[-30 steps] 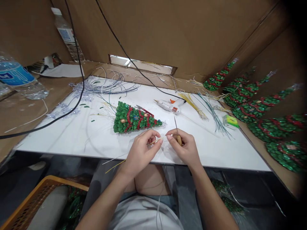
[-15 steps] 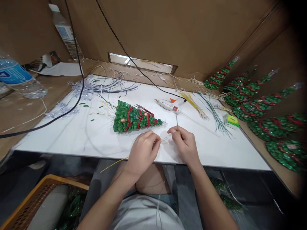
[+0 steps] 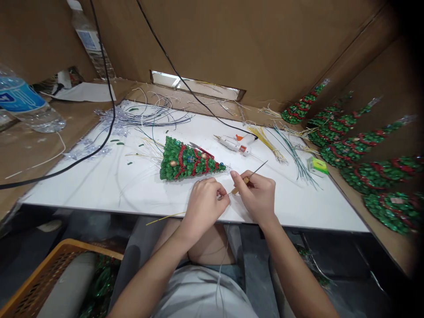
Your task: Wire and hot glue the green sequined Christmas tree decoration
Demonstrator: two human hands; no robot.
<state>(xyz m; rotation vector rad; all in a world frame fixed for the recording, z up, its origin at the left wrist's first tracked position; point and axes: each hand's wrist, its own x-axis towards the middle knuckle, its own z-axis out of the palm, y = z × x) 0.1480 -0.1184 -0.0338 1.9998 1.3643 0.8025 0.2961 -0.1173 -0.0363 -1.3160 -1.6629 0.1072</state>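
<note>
My left hand (image 3: 207, 198) is above the front of the white board, thumb and fingers pinched on a thin wire. A yellow length of wire (image 3: 165, 217) sticks out behind that hand past the board's edge. Close by, my right hand (image 3: 258, 194) is closed around a wooden-handled awl (image 3: 259, 167), its metal spike pointing up to the right. The handle's other end lies near the left fingertips; whether it touches the wire I cannot tell. Just beyond my hands a small green Christmas tree (image 3: 188, 161) with red garland lies on its side, tip to the right.
A glue gun (image 3: 232, 145), red-handled scissors (image 3: 203, 151), yellow wires (image 3: 268, 143) and green wires (image 3: 294, 154) lie on the white board (image 3: 149, 194). Finished trees (image 3: 367, 176) line the right side. Bottles (image 3: 28, 104) stand left; a black cable (image 3: 112, 106) hangs across.
The awl in my right hand has swung from pointing straight away to pointing up right, its handle now beside the left fingers. My left hand has shifted slightly right.
</note>
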